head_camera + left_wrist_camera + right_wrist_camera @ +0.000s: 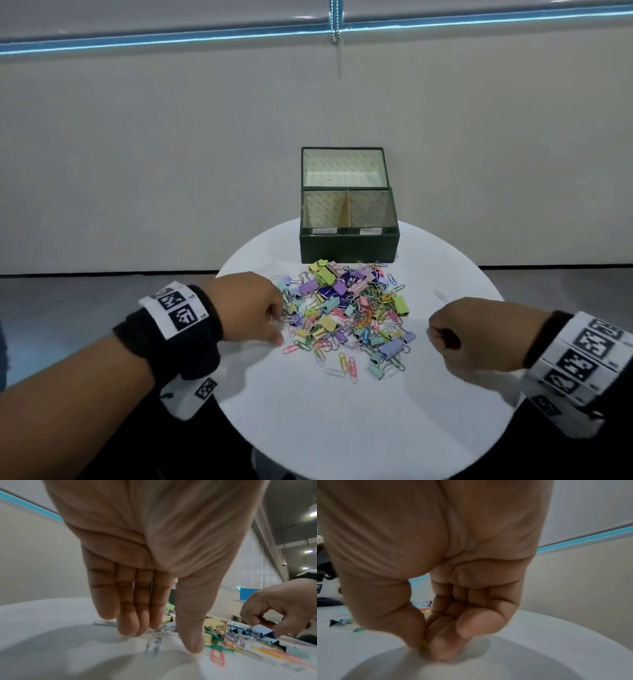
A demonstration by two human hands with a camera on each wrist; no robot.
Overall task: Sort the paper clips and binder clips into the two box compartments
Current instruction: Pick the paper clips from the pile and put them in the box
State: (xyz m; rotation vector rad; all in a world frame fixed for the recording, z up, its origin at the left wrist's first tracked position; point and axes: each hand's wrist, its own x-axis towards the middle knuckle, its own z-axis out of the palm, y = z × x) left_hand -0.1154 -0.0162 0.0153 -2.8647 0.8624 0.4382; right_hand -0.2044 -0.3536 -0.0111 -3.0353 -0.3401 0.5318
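Note:
A heap of pastel paper clips and binder clips (pixel 346 308) lies mid-table in front of a dark green box (pixel 349 246). A divider splits the box into a left compartment (pixel 323 212) and a right compartment (pixel 371 212). My left hand (pixel 279 325) is at the heap's left edge. Its fingers (pixel 130 622) point straight down and touch the clips, with the thumb apart. A pale paper clip (pixel 153 646) lies between thumb and fingers. My right hand (pixel 436 337) hovers low to the right of the heap, fingers curled, thumb and forefinger pinching a small yellow clip (pixel 423 645).
The round white table (pixel 342 428) drops off close behind both wrists. The box lid (pixel 342 168) stands upright at the back, near the wall. One stray paper clip (pixel 441 295) lies to the right of the heap.

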